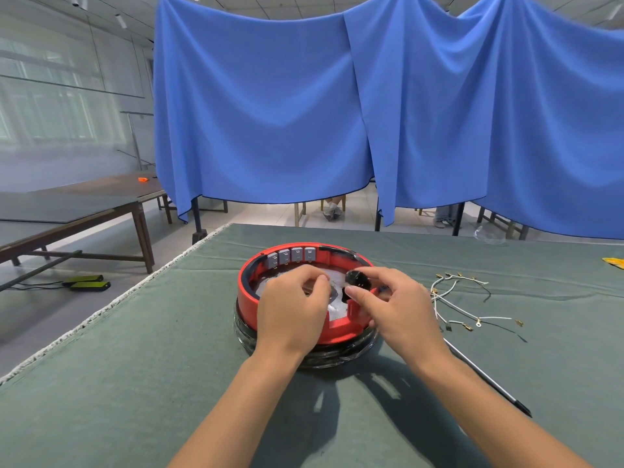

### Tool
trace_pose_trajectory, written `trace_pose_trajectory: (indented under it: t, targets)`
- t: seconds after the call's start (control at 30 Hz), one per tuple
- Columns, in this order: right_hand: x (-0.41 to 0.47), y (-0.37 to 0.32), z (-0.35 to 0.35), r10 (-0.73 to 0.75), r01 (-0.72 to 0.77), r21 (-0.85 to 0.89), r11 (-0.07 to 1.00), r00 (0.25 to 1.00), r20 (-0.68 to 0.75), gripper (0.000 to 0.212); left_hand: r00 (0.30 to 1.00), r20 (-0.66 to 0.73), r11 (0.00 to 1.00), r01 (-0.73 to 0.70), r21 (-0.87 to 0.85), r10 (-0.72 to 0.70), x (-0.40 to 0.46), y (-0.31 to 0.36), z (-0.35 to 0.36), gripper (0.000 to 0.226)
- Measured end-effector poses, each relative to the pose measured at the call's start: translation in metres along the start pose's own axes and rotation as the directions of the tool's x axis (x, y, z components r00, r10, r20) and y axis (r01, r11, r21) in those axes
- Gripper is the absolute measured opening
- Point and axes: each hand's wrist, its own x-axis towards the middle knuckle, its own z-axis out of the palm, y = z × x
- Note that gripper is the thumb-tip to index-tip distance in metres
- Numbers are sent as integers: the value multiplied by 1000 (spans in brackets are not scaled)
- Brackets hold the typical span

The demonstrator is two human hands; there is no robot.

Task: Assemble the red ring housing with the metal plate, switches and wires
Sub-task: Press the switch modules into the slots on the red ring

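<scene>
**Inspector:** Green felt covers the table [141, 366], and the red ring housing [248, 300] sits mid-table on a black wrapped base [337, 358]. How far along does it look?

**Assembler:** Partway, I'd judge. The metal plate [336, 310] lies inside the ring, and four grey switches [290, 255] line the far inner wall. The white wires [452, 298] lie loose on the felt to the right, well apart from the housing, so wiring is left to do.

**Inspector:** And the hands?

**Assembler:** The right hand [395, 305] pinches a small black part [356, 280] over the ring's right side. The left hand [293, 309] hovers over the plate, fingers curled; whether they hold anything, I cannot tell.
</scene>
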Motion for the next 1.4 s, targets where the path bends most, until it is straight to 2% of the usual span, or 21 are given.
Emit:
trace_pose_trajectory:
  t: [0.13, 0.27, 0.4, 0.53, 0.7, 0.9, 1.1, 1.27, 1.4]
  targets:
    - [-1, 1, -3, -95, 91, -180, 979, 995, -12, 17, 997, 12, 992, 78, 99, -79, 2, -7, -5, 21]
    - [-6, -2, -1, -241, 253, -344, 904, 967, 76, 22, 996, 45, 996, 71, 57, -74, 5, -5, -7, 27]
    - [-5, 1, 1, -256, 298, -286, 911, 951, 176, 32, 996, 89, 999, -12, 48, 8, 4, -10, -12, 23]
    - [-5, 3, -1, -258, 296, -219, 930, 948, 187, 36, 981, 193, 986, -54, 158, 23, 3, -14, -12, 14]
    - [-5, 5, -1, -241, 266, -148, 952, 956, 166, 37, 982, 186, 987, -73, 146, 45, 3, -17, -11, 9]
    - [-5, 6, -1, -224, 252, -161, 954, 960, 170, 35, 984, 161, 990, -96, 102, 79, 3, -19, -11, 11]
    - [-2, 10, -3, -102, 103, -9, 995, 991, 87, 21, 982, 169, 991, -98, 86, 82, 4, -18, -11, 13]
    - [-1, 12, -5, -67, 66, 18, 998, 993, 97, 21, 980, 173, 987, -116, 110, 96, 4, -17, -11, 23]
    - [-1, 11, -3, -32, 25, 57, 998, 991, 129, 15, 978, 176, 983, -138, 124, 115, 4, -16, -11, 19]
